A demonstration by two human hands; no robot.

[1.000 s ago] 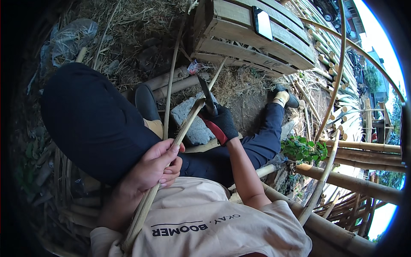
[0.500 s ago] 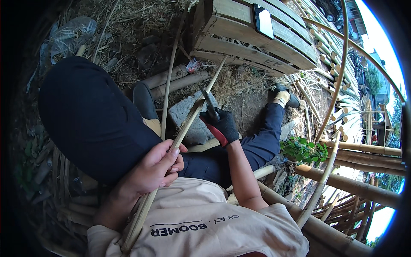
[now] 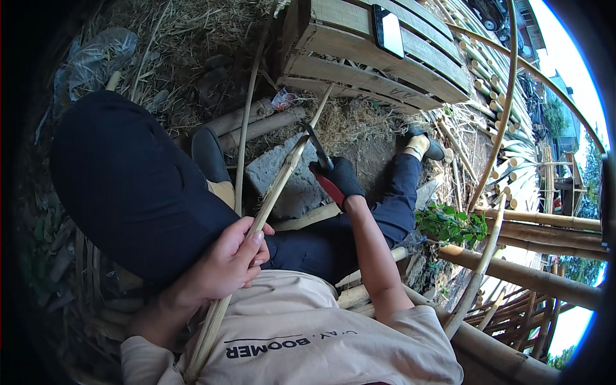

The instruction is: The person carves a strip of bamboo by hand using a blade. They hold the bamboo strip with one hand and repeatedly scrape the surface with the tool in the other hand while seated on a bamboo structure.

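Observation:
My left hand [image 3: 234, 262] is bare and closed around a long, pale strip of split bamboo [image 3: 274, 191]. The strip slants from against my shirt, past my knee, toward the wooden crate. In a black and red glove, my right hand [image 3: 340, 178] grips a knife [image 3: 317, 145] with a dark blade. The blade lies close along the right side of the strip, near its far part; whether it touches cannot be made out. Below the strip and knife rests a rough grey stone block [image 3: 298, 192] on the ground.
A slatted wooden crate [image 3: 378, 80] stands ahead with a phone [image 3: 388, 32] on it. Thin poles [image 3: 247, 122] cross the view. Bamboo poles [image 3: 532, 285] lie to the right, beside a leafy plant [image 3: 452, 224]. Straw covers the ground at far left.
My right hand and the knife have shifted a little away from me and to the right. My left hand still holds the strip in nearly the same place.

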